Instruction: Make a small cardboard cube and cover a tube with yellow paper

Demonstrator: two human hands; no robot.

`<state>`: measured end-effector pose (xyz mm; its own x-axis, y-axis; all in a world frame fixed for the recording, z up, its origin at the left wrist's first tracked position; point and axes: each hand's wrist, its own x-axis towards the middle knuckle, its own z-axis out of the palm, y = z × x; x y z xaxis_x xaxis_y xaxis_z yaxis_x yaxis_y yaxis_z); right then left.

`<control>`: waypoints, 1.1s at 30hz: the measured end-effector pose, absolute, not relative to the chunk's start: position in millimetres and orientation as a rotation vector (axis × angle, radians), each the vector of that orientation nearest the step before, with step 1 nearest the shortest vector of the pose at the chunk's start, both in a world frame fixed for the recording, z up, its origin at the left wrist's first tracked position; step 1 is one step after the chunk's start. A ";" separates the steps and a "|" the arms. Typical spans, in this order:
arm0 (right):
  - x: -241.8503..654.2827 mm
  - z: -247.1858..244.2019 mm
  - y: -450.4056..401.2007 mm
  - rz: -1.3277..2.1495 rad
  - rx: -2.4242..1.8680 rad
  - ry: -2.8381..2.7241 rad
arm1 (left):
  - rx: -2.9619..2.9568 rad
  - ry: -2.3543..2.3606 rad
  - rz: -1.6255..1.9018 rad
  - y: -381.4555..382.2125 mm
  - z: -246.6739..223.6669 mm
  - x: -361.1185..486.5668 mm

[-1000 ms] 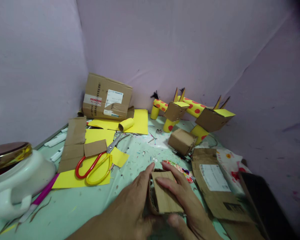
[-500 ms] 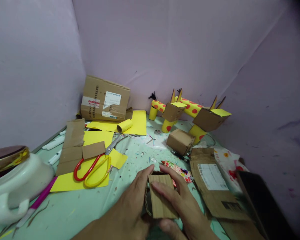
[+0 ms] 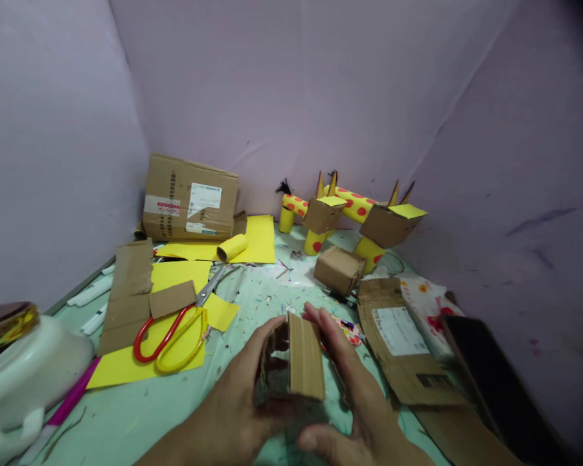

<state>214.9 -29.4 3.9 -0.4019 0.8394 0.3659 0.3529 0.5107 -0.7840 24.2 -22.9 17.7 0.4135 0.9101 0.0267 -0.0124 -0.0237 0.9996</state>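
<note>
A small folded cardboard piece (image 3: 306, 359) stands between my hands at the lower middle, its ribbed face toward me and its left side open. My left hand (image 3: 240, 388) grips its left wall, fingers wrapped round the edge. On the other side, my right hand (image 3: 364, 395) is curved along a cardboard flap at the right, thumb and fingers apart. Whether the right fingers pinch that flap is hard to tell. Just beyond the hands lies a small closed cardboard box (image 3: 339, 269).
Red-and-yellow scissors (image 3: 179, 330) lie on yellow paper (image 3: 97, 375) at the left, near a white cup (image 3: 34, 375). Spotted paper-tube animals (image 3: 369, 223) and a large carton (image 3: 189, 197) stand behind. Flattened cardboard (image 3: 398, 362) and a dark phone (image 3: 500, 388) are at the right.
The cardboard piece has turned and spread, showing more of its hollow left side. My right fingers have moved off its ribbed face to the right. The view has shifted slightly.
</note>
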 end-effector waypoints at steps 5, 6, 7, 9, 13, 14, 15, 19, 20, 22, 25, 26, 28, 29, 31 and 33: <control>215.5 1.6 -27.9 0.952 -1.029 -1.845 | 1.007 0.705 0.950 -17.0 16.0 21.4; 214.7 1.6 -26.5 0.944 -1.026 -1.842 | 0.955 0.690 0.951 -17.4 14.1 22.8; 213.7 2.1 -24.9 0.925 -1.015 -1.851 | 0.912 0.672 0.951 -18.1 12.2 24.5; 211.8 4.0 -22.0 0.863 -0.980 -1.877 | 0.862 0.640 0.940 -19.4 9.6 27.6; 211.7 7.2 -18.2 0.747 -1.029 -1.891 | 0.922 0.701 0.960 -17.4 12.6 23.1; 212.5 7.5 -17.7 0.721 -1.068 -1.890 | 0.987 0.785 1.033 -16.3 14.7 19.1; 213.4 7.6 -17.4 0.690 -1.095 -1.902 | 1.084 0.893 1.128 -15.5 17.0 14.3; 214.4 9.4 -18.1 0.599 -1.020 -2.050 | 1.706 1.217 1.157 -17.2 23.0 -2.9; 213.6 10.1 -18.8 0.601 -0.977 -2.077 | 1.820 1.214 1.055 -18.2 23.3 -5.0; 211.0 10.9 -20.5 0.647 -0.918 -2.065 | 1.922 1.155 0.871 -19.2 22.8 -6.1; 206.7 10.0 -21.9 0.843 -0.948 -1.870 | 1.812 1.097 0.810 -17.3 20.8 -2.2; 205.6 9.2 -21.8 0.956 -0.954 -1.767 | 1.715 1.093 0.832 -16.1 20.1 -0.3; 204.6 7.9 -20.3 1.202 -0.890 -1.536 | 1.458 1.068 0.900 -13.6 18.6 4.1; 204.7 7.5 -18.9 1.310 -0.833 -1.423 | 1.309 1.040 0.926 -12.5 17.9 6.2; 205.8 7.5 -15.7 1.468 -0.723 -1.246 | 1.009 0.970 0.952 -10.9 16.8 10.2; 207.9 8.2 -12.5 1.560 -0.670 -1.151 | 0.746 0.918 0.974 -9.7 16.4 13.2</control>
